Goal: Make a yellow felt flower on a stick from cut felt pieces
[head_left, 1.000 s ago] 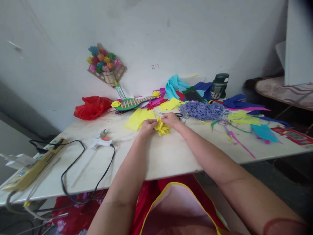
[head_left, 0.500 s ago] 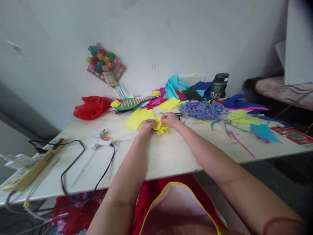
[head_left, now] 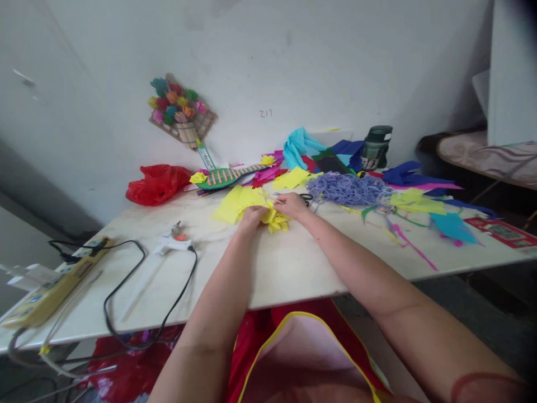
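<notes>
Between my two hands is a yellow crepe-paper flower, its petals spreading down over the white table. My left hand pinches its left side with the fingers closed. From the upper right, my right hand is closed on the flower's top edge. Flat yellow crepe paper lies just behind my left hand. Black-handled scissors rest right beside my right hand, partly hidden by it. Where the fingertips meet the paper is too small to make out.
A white glue gun with a trailing cord sits left, near a power strip. Tangled purple string lies right, with a dark green bottle behind. A red plastic bag stands at back left; the table's front edge is close.
Both hands stay almost in place on the yellow flower. Its lower petals have shifted slightly, and my left fingers have moved a touch.
</notes>
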The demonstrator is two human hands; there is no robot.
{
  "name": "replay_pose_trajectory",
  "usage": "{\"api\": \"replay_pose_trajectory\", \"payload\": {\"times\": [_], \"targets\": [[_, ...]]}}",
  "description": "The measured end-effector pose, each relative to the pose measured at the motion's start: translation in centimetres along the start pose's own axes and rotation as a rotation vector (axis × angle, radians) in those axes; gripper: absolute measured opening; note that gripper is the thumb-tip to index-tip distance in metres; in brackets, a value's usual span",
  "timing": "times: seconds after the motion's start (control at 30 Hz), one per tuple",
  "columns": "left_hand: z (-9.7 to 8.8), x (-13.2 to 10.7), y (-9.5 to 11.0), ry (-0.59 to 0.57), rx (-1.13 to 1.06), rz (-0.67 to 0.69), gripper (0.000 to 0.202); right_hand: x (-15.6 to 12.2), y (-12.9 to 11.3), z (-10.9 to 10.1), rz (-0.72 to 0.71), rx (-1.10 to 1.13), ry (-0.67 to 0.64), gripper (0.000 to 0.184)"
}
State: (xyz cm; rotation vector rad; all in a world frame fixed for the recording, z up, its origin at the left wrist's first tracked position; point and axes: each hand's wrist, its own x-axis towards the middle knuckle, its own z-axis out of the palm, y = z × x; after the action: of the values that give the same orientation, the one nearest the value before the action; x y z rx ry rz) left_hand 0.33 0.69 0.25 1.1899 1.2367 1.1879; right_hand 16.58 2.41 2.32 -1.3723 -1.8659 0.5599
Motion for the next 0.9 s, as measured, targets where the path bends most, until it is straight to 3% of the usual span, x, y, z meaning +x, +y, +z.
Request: {"api": "replay_pose_trajectory", "payload": {"times": [0.3, 0.6, 0.73, 0.9], "targets": [[0.07, 0.09, 0.40, 0.073, -0.027, -0.016, 0.010, 0.61, 0.97, 0.18, -0.023, 0.170, -0.038, 0.015], [-0.12, 0.07, -0.02, -0.016, 0.124, 0.140, 0.014, 0.77, 0.77, -0.33, -0.039, 0.066, -0.049, 0.017], [-0.06, -0.19, 0.10, 0.015, 0.218, 0.221, 0.014, 0.68, 0.51, -0.64, -0.002, 0.017, -0.059, 0.019], [0.06, -0.18, 0.08, 0.010, 0.196, 0.217, 0.012, 0.61, 0.28, -0.74, 0.015, 0.019, -0.045, 0.016]]}}
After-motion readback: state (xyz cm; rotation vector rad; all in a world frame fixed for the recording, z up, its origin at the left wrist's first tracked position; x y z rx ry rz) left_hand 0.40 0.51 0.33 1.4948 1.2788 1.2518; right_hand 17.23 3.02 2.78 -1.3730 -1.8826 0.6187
